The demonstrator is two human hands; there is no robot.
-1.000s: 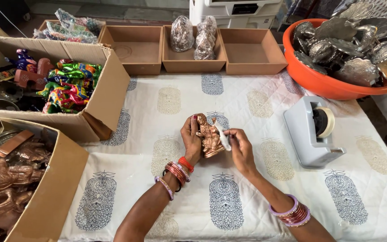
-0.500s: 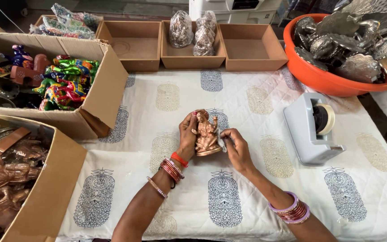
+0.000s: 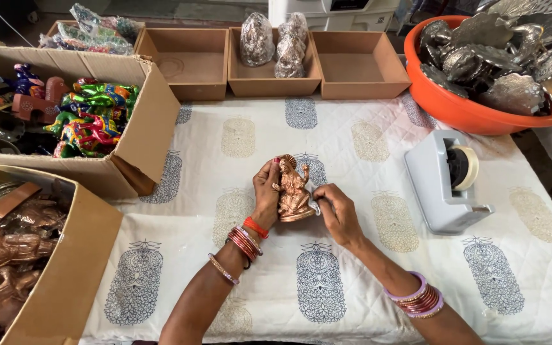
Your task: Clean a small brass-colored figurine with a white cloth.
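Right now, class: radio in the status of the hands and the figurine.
Left hand grips copper figurine, upright. Right hand pinches something pale at its base. Tape dispenser stands apart; nothing in the way.

A quilted white cloth [image 3: 378, 160] with printed motifs covers the counter. Dark floor [image 3: 7, 16] shows at eleven o'clock. Light is even.

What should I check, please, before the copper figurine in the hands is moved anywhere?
1. Left hand has a grip on the copper figurine: ok.
2. Right hand touches the figurine's side: ok, though what its fingertips pinch there cannot be told.
3. Figurine upright: ok.
4. Figurine's base clear of the printed cloth: cannot tell.
5. Tape dispenser stands apart on the right: ok.
6. Middle tray has bare floor beside its wrapped pieces: ok.
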